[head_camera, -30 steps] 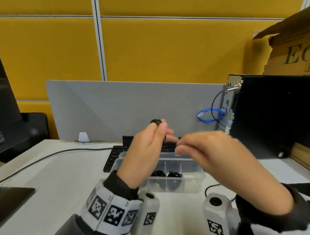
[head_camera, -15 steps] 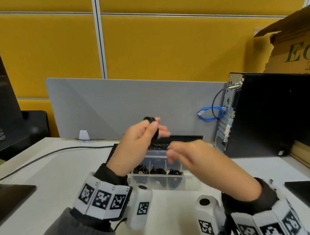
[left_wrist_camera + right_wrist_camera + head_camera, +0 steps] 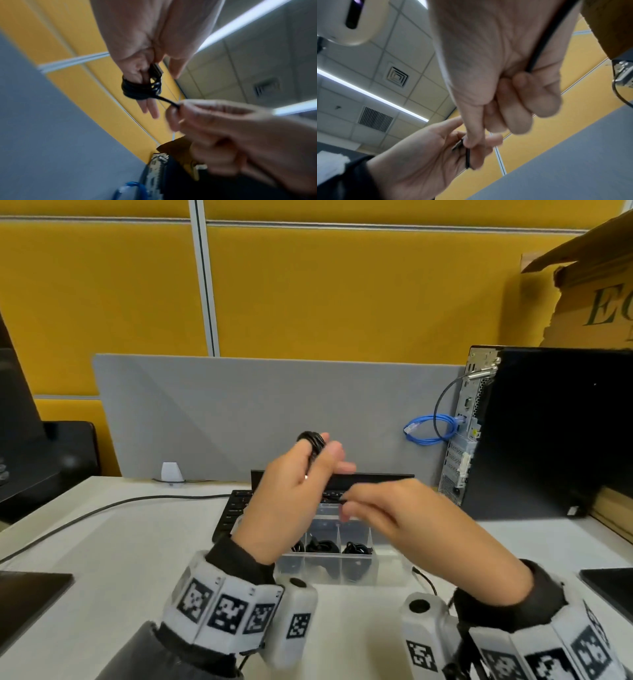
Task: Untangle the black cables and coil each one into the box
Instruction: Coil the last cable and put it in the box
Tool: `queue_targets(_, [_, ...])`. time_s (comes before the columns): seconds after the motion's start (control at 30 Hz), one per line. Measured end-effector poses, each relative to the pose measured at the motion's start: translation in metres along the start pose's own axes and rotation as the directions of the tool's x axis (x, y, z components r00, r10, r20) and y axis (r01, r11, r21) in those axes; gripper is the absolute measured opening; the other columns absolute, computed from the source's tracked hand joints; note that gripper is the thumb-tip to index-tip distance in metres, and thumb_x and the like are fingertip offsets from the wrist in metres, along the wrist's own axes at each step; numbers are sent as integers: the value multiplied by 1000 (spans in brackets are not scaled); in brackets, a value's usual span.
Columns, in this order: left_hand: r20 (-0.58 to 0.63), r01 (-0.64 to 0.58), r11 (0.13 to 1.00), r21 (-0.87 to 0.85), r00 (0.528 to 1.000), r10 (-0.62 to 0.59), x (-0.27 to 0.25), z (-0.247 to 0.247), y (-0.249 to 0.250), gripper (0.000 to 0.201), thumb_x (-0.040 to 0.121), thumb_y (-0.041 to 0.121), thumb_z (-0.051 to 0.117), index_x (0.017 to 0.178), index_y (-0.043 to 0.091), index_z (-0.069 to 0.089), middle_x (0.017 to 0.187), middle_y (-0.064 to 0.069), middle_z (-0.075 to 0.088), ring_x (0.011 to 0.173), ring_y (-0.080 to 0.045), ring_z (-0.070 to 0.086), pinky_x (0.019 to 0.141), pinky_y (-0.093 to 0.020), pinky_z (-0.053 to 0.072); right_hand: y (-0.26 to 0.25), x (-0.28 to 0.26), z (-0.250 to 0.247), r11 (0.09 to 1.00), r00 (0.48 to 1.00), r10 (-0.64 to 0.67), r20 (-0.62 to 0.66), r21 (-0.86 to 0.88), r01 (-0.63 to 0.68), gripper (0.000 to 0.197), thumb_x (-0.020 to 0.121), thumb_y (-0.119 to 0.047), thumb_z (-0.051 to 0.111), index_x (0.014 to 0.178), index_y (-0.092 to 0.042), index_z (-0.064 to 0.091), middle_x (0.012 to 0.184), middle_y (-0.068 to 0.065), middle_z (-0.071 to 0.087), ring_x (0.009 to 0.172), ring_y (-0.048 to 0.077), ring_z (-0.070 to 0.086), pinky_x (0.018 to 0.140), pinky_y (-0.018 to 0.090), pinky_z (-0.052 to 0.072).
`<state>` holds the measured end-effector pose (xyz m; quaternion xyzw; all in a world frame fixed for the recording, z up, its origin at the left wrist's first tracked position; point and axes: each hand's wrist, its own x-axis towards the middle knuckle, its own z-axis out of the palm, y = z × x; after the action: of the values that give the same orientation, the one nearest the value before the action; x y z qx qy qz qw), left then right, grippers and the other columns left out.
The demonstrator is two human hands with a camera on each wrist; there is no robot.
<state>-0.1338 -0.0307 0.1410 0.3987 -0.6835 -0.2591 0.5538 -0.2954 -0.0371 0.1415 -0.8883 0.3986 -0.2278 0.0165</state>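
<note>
Both hands raised over the worktop (image 3: 102, 542). Right hand (image 3: 411, 518) pinches the free end of a black cable (image 3: 142, 88), fingers curled. Left hand (image 3: 294, 491) has that cable wound in a tight coil round two extended fingers, thumb pressing one plug against it. Behind and below, the clear box (image 3: 387, 573) has small black coils already in at least three compartments. Judged: this coil is nearly wound; tucking the tail and dropping it in remain. A loose black lead lies right of the box; can't tell if it's another one to do.

We count: two hands (image 3: 291, 501) (image 3: 411, 518); one clear box (image 3: 342, 571); three cable coils inside (image 3: 322, 546); one black cable (image 3: 311, 441) on fingers.
</note>
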Motion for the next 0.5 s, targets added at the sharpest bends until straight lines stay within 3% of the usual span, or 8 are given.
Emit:
queue_targets(0.07, [194, 7, 969, 247, 979, -57, -3, 0, -2, 46, 83, 56, 41, 88, 16, 63, 72, 8, 71, 76, 2, 62, 72, -16, 45, 4, 0, -6, 1000, 988, 13, -153, 9, -12, 23, 90, -45, 39, 85, -36, 59, 64, -19, 53, 63, 1, 49, 58, 24, 39])
queue_targets(0.13, [377, 51, 941, 334, 908, -183, -3, -3, -3, 41, 87, 50, 50, 79, 12, 63, 59, 2, 68, 63, -4, 63, 68, -16, 46, 10, 0, -7, 999, 952, 32, -305, 21, -26, 25, 85, -52, 39, 86, -37, 60, 68, -19, 59, 66, 2, 55, 58, 30, 46])
queue_targets(0.2, [491, 138, 972, 190, 844, -216, -4, -10, -2, 34, 88, 40, 56, 76, 10, 65, 51, 1, 62, 47, -6, 57, 62, -17, 45, 18, 0, -7, 999, 905, 41, -424, -11, -51, 33, 85, -59, 35, 88, -36, 58, 67, -15, 60, 66, 6, 58, 56, 33, 49])
queue_targets(0.27, [558, 227, 968, -106, 819, -131, -5, -19, 2, 28, 87, 35, 58, 72, 14, 68, 46, 2, 58, 36, -6, 49, 54, -18, 42, 22, -1, -9, 989, 900, 93, -426, -66, -133, 41, 87, -62, 23, 86, -34, 53, 57, -10, 51, 59, 10, 54, 54, 33, 48])
queue_targets(0.37, [404, 198, 776, -599, 911, 79, -5, -22, 14, 23, 80, 30, 59, 77, 13, 75, 48, 2, 61, 39, -5, 54, 52, -14, 46, 29, -5, -8, 955, 965, 216, -150, -171, -241, 50, 83, -63, 7, 89, -35, 47, 57, -7, 47, 62, 11, 53, 60, 30, 48])
queue_targets(0.43, [189, 99, 633, -768, 979, 77, 0, -19, 16, 27, 84, 27, 59, 89, 5, 74, 68, -5, 70, 63, -11, 67, 65, -17, 52, 24, -4, -4, 975, 975, 198, 97, -118, -186, 48, 87, -63, 13, 89, -34, 51, 64, -7, 52, 66, 7, 54, 63, 24, 45])
queue_targets(0.47, [112, 56, 642, -764, 993, 47, 3, -18, 11, 30, 88, 28, 55, 95, 4, 71, 82, -9, 73, 79, -15, 70, 76, -21, 53, 17, -4, -1, 988, 973, 153, 176, -50, -146, 45, 90, -61, 20, 88, -33, 55, 64, -8, 52, 65, 4, 52, 64, 23, 45])
queue_targets(0.5, [41, 25, 726, -687, 999, 4, 5, -16, 6, 33, 89, 34, 50, 100, 9, 68, 92, -9, 74, 93, -17, 69, 86, -26, 51, 10, -3, 1, 995, 973, 96, 211, 20, -102, 43, 92, -58, 25, 87, -31, 58, 63, -8, 52, 61, 4, 49, 65, 24, 44])
